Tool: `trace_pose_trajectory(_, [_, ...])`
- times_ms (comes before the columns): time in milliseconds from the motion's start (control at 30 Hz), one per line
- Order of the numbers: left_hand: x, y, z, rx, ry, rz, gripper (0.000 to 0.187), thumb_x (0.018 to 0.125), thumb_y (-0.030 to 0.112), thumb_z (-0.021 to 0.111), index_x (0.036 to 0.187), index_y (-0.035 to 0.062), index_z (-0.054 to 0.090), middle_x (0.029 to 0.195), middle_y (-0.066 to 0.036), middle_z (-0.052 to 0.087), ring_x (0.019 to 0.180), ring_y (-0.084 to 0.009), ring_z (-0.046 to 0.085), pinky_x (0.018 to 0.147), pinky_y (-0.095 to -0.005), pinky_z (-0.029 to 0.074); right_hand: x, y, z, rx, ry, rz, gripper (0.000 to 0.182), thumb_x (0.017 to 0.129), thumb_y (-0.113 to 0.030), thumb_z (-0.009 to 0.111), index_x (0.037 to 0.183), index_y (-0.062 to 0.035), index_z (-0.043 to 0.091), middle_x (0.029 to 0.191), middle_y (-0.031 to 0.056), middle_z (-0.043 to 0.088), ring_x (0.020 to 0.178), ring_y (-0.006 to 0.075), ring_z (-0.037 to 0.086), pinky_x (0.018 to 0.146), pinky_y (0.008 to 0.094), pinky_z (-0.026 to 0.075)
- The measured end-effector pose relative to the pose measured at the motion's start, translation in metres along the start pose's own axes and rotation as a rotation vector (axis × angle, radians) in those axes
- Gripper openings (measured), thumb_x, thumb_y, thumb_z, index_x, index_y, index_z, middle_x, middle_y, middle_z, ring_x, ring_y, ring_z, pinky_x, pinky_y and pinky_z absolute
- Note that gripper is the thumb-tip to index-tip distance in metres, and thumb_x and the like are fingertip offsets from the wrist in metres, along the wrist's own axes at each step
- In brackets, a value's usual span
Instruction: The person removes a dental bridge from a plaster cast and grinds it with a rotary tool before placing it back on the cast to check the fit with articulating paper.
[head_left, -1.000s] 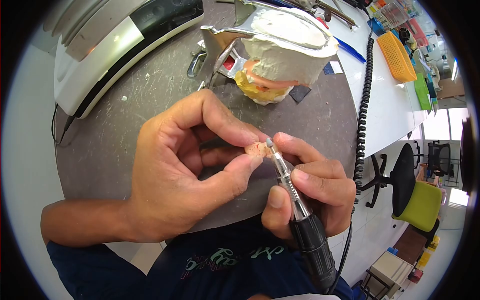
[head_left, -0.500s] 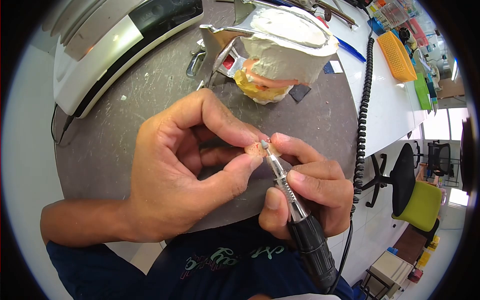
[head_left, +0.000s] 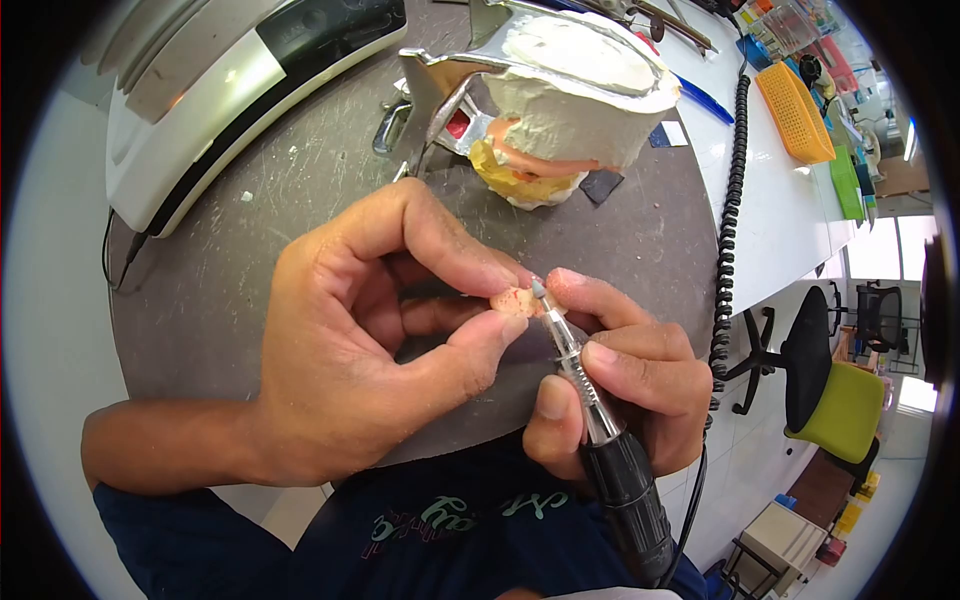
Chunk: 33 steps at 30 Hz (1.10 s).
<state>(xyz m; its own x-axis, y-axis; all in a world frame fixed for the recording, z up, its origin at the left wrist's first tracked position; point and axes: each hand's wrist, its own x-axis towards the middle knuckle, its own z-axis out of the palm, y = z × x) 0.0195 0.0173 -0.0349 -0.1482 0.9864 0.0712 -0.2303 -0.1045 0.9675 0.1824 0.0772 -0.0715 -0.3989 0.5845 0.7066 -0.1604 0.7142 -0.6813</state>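
Between the thumb and fingers of my left hand (head_left: 345, 335) is a small cream-coloured dental piece (head_left: 513, 300) with red specks, partly hidden by the fingertips. My right hand (head_left: 645, 380) wraps round a handpiece (head_left: 620, 485) with a black body and metal front, held like a pen. Its grey pointed stone (head_left: 540, 289) lies right at the piece's right side. The right forefinger's tip is close beside the stone, dusted with reddish specks. Beyond the hands, a plaster dental model (head_left: 580, 120) with pink and yellow wax sits in a metal articulator (head_left: 440, 90).
A white machine with a dark panel (head_left: 250, 110) stands at the upper left of the grey worktop (head_left: 215, 320). The coiled black cord (head_left: 728, 230) runs down the right side. Farther right are a yellow basket (head_left: 795, 112) and a green-seated chair (head_left: 842, 405).
My right hand and the handpiece have shifted slightly right, taking the stone from the middle of the dental piece to its right side. My left hand has hardly moved.
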Motion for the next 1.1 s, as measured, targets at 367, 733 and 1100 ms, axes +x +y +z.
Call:
trace_pose_trajectory(367, [-0.0002, 0.0003, 0.0001, -0.016, 0.0, -0.012, 0.019, 0.084, -0.009, 0.059, 0.092, 0.0022, 0.046, 0.093, -0.01, 0.054, 0.1, -0.0178, 0.062, 0.088, -0.0283, 0.052, 0.0015, -0.002, -0.0026, -0.025, -0.042, -0.002, 0.035, 0.081, -0.011, 0.071, 0.102, 0.0005, 0.047, 0.083, 0.0132, 0.055, 0.096, 0.0387, 0.064, 0.084, 0.0428, 0.057])
trace_pose_trajectory(733, [-0.0003, 0.0015, 0.0013, -0.039, 0.021, -0.036, 0.019, 0.083, -0.009, 0.058, 0.093, 0.0021, 0.047, 0.094, -0.01, 0.054, 0.1, -0.018, 0.061, 0.09, -0.0291, 0.051, 0.0026, 0.0011, -0.0021, -0.04, -0.046, -0.03, 0.034, 0.081, -0.012, 0.071, 0.101, 0.0001, 0.047, 0.083, 0.0132, 0.055, 0.095, 0.0376, 0.065, 0.081, 0.0418, 0.058])
trace_pose_trajectory(1100, [0.0012, 0.0046, 0.0003, -0.037, 0.02, -0.073, 0.025, 0.083, -0.004, 0.062, 0.097, 0.0026, 0.042, 0.1, -0.011, 0.056, 0.104, -0.0181, 0.06, 0.09, -0.028, 0.053, 0.0035, 0.0001, -0.0007, -0.082, -0.03, -0.059, 0.036, 0.081, -0.015, 0.074, 0.101, -0.001, 0.048, 0.081, 0.0125, 0.056, 0.092, 0.0358, 0.066, 0.078, 0.0407, 0.059])
